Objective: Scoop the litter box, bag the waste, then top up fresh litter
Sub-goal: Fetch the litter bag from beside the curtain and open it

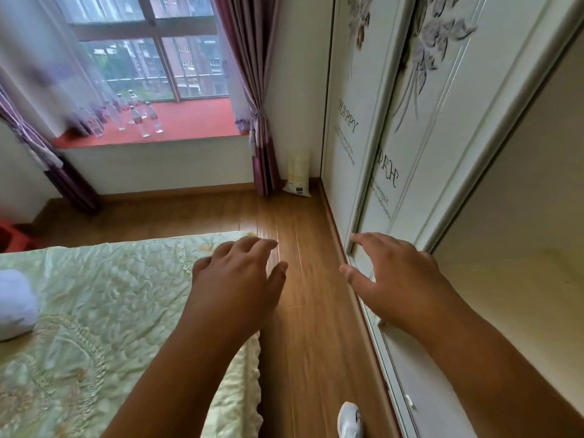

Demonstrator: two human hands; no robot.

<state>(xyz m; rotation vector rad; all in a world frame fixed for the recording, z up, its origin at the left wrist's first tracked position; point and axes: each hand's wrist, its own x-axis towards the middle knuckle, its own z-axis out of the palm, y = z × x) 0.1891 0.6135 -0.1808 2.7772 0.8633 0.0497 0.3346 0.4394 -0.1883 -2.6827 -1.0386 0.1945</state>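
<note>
Both hands hang over the glossy wooden floor (303, 248), fingers spread and loose, holding nothing; the left hand (240, 276) hovers by the quilted, pale-green bedspread (94, 311), the right hand (398, 279) beside the white embossed wardrobe (410, 147); a soft cream bag (297, 173), perhaps the litter, leans in the wardrobe's far corner, well apart from either hand.

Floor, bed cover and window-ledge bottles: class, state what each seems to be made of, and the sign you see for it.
Floor: wood or wood-look laminate, satin sheen; plank seams and grain show.
Bed cover: pale green quilted fabric, probably satin; glossy, stitched, puckered.
Bottles: clear plastic, likely; see-through with coloured caps, though glass cannot be ruled out.
</note>
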